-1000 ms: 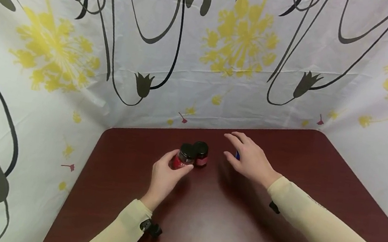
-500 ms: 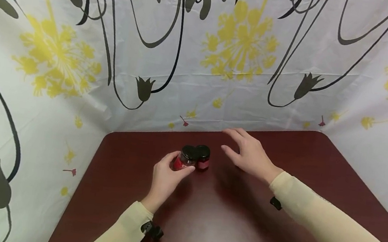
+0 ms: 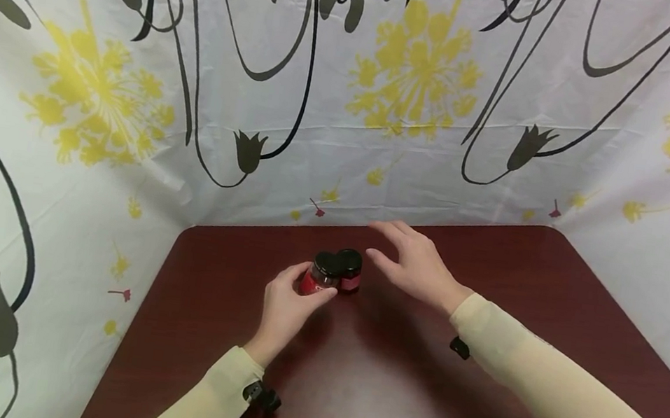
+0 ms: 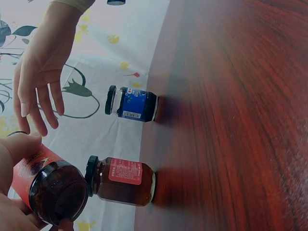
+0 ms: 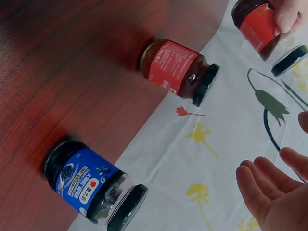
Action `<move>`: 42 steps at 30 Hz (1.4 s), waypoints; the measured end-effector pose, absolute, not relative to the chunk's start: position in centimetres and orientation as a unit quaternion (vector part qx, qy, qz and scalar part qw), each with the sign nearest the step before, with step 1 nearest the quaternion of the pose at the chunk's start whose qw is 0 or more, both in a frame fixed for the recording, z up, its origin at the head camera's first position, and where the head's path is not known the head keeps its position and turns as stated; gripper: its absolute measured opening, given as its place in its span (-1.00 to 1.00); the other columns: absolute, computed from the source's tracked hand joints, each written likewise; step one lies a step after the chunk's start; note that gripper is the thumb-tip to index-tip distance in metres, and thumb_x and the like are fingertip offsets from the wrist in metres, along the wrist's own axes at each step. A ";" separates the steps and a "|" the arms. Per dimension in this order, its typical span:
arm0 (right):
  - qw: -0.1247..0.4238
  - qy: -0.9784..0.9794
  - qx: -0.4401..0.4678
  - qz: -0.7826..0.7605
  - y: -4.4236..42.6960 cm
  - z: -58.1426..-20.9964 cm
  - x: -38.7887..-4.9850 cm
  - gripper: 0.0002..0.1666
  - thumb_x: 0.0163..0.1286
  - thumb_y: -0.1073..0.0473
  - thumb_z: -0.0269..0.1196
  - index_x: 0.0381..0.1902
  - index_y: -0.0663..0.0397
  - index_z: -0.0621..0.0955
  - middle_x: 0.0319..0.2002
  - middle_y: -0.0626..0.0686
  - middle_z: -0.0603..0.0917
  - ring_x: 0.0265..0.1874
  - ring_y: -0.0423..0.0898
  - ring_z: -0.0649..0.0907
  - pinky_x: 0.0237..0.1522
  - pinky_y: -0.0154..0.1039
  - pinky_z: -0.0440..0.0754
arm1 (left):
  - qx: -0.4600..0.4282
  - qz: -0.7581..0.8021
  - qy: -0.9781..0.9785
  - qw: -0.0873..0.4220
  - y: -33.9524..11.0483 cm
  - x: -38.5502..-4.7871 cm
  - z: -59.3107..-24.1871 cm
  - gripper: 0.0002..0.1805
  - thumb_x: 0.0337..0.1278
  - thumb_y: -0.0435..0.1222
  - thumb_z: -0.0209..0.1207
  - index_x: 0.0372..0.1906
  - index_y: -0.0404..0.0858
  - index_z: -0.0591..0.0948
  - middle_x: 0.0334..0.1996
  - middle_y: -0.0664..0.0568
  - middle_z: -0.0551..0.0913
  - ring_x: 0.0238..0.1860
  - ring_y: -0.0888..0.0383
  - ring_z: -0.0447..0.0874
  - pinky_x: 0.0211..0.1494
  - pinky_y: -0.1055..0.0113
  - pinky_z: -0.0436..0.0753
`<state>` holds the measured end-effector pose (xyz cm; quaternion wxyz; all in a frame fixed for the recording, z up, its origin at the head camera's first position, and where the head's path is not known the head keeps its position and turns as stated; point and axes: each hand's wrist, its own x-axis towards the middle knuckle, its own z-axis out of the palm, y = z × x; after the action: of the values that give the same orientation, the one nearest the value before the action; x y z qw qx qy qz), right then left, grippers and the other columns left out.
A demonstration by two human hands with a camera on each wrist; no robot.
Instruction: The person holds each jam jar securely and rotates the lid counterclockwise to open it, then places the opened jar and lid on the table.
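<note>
At the centre of the head view, a person's left hand [image 3: 286, 308] holds a red-labelled jar [image 3: 321, 273] by its sides, dark lid uppermost, above a dark red tabletop [image 3: 384, 413]. The right hand [image 3: 419, 266], just right of centre, holds nothing; its fingers are spread and its thumb stands away from them.

To carry the jar well, I judge, the left hand needs a firm, even hold round the glass, lid upward, and the base should clear the lid of the standing jar [image 4: 126, 175] close by. The right hand would do best to stay wide of both.

The red-labelled jar lies within the left hand's grip, between thumb and fingers; the wrist views show it raised off the tabletop. In the head view it overlaps the standing jar, but at the upper right of the right wrist view a gap shows between them. The right hand's grip is near, but touches neither. A blue-labelled jar [image 5: 89, 183] stands on the tabletop at the lower left of the right wrist view, well apart from the held jar; the head view does not show it.
</note>
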<state>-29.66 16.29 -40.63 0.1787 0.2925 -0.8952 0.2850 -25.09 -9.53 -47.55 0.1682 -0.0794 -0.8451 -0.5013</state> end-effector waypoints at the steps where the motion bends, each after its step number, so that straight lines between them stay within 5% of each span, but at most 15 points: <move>1: 0.178 -0.894 0.293 0.288 16.3 -40.6 -29.7 -0.41 0.46 -0.18 0.23 0.40 -0.31 0.46 0.25 -0.08 0.54 0.16 -0.08 0.60 0.08 0.05 0.58 | -0.082 -0.498 -0.847 0.168 -9.5 -25.1 -47.5 -0.31 -0.12 0.14 0.52 0.17 -0.04 0.66 0.00 0.20 0.67 0.00 0.19 0.59 -0.02 0.18 0.67; 12: 0.137 -0.869 0.314 0.356 15.3 -39.9 -29.1 -0.44 0.45 -0.13 0.26 0.37 -0.29 0.49 0.26 -0.14 0.55 0.05 -0.25 0.62 0.05 -0.03 0.61 | -0.115 -0.491 -0.847 0.167 -9.6 -25.4 -47.5 -0.37 -0.04 0.12 0.48 0.15 -0.04 0.66 -0.05 0.18 0.67 -0.06 0.20 0.61 -0.07 0.21 0.67; 20: 0.105 -0.849 0.328 0.402 14.9 -39.5 -28.9 -0.45 0.46 -0.12 0.25 0.36 -0.26 0.50 0.27 -0.07 0.56 0.05 -0.12 0.66 0.07 0.01 0.62 | -0.118 -0.500 -0.841 0.168 -9.5 -25.3 -47.3 -0.36 -0.05 0.17 0.46 0.15 -0.02 0.66 -0.04 0.18 0.67 -0.06 0.20 0.61 -0.05 0.17 0.69; 32: 0.100 -0.838 0.343 0.411 14.3 -39.4 -28.6 -0.51 0.45 -0.15 0.26 0.30 -0.34 0.55 0.14 -0.27 0.59 -0.03 -0.32 0.64 0.02 0.00 0.63 | -0.122 -0.513 -0.834 0.164 -9.3 -25.3 -47.1 -0.44 -0.02 0.10 0.48 0.10 -0.01 0.68 -0.09 0.22 0.68 -0.13 0.23 0.64 -0.12 0.28 0.69; 42: 0.082 -0.836 0.344 0.418 14.1 -39.5 -28.2 -0.53 0.45 -0.12 0.27 0.29 -0.37 0.56 0.17 -0.26 0.60 0.06 -0.11 0.66 0.07 -0.03 0.60 | -0.123 -0.515 -0.833 0.160 -8.9 -25.6 -47.0 -0.43 -0.04 0.15 0.46 0.08 0.01 0.68 -0.12 0.23 0.68 -0.17 0.25 0.65 -0.18 0.30 0.70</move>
<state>-28.24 14.09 -39.53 0.0818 0.3444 -0.8365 0.4183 -25.58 -8.92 -47.01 0.1601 -0.1228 -0.8329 -0.5152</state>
